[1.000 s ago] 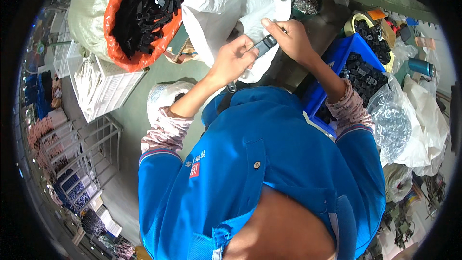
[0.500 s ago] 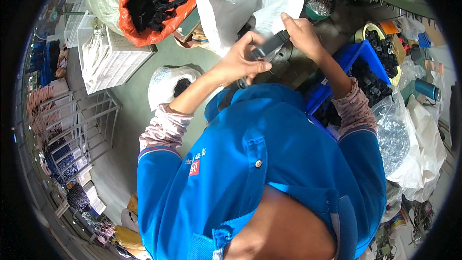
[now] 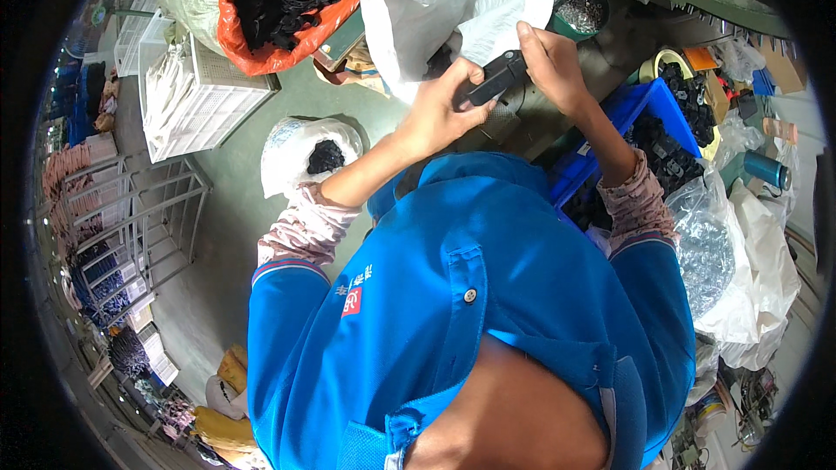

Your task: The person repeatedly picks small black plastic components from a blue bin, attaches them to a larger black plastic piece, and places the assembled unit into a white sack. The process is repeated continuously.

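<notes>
A long black plastic part [image 3: 495,80] spans my two hands, slanting up to the right in front of my torso. My left hand [image 3: 442,110] wraps round its lower left end, fingers closed. At the upper right end, my right hand [image 3: 552,67] meets the part with its fingers bent together; how they grip beneath is hidden. Right behind the hands stands a wide-mouthed white woven sack [image 3: 405,13], with something dark low in its opening.
An orange-rimmed sack [image 3: 228,30] of black parts stands at the far left, beside a white crate [image 3: 205,109]. A small white bag [image 3: 287,152] sits on the floor. To my right are a blue bin [image 3: 640,104] of black parts and a green bucket [image 3: 601,28] of metal bits.
The black part stays between both hands and is less blurred. My left hand has turned slightly, and the dark piece that showed below it is out of sight.
</notes>
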### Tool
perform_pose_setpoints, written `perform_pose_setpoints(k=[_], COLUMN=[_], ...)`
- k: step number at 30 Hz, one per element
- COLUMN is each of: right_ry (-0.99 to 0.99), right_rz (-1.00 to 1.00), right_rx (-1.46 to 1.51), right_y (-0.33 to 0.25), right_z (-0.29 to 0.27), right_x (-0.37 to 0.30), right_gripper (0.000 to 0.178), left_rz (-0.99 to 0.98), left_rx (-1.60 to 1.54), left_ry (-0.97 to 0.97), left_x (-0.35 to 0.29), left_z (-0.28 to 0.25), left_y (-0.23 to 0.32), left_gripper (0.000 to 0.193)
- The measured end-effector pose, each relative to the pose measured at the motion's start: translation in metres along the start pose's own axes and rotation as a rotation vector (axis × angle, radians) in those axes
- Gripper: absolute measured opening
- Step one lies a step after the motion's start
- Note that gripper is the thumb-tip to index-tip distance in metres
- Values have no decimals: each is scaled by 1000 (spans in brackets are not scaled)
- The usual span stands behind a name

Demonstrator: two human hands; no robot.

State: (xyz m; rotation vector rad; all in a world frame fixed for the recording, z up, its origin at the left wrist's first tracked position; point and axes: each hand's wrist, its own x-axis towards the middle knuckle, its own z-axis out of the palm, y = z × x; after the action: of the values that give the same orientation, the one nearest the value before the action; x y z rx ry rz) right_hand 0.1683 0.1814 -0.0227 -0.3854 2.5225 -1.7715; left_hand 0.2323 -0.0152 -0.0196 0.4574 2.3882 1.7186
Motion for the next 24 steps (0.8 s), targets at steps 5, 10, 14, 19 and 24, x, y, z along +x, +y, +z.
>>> perform_pose_setpoints(k=[5, 10, 14, 19, 24], right_ry=[53, 74, 100, 108, 42], right_rz=[-86, -130, -225, -434, -491], right_rx=[14, -33, -93, -347, -406], right_y=[1, -2, -5, -5, -14], right_z=[-4, -4, -2, 0, 2], right_x=[-6, -13, -16, -17, -15], right_gripper=[34, 32, 30, 26, 23], left_rz=[117, 54, -239, -447, -346], left_rx=[107, 35, -227, -230, -100], left_ry=[10, -30, -245, -299, -56], left_x=[-1, -1, 3, 9, 3], left_z=[-8, -12, -18, -18, -2], left_y=[14, 12, 8, 6, -15], left_gripper=[49, 42, 26, 25, 28])
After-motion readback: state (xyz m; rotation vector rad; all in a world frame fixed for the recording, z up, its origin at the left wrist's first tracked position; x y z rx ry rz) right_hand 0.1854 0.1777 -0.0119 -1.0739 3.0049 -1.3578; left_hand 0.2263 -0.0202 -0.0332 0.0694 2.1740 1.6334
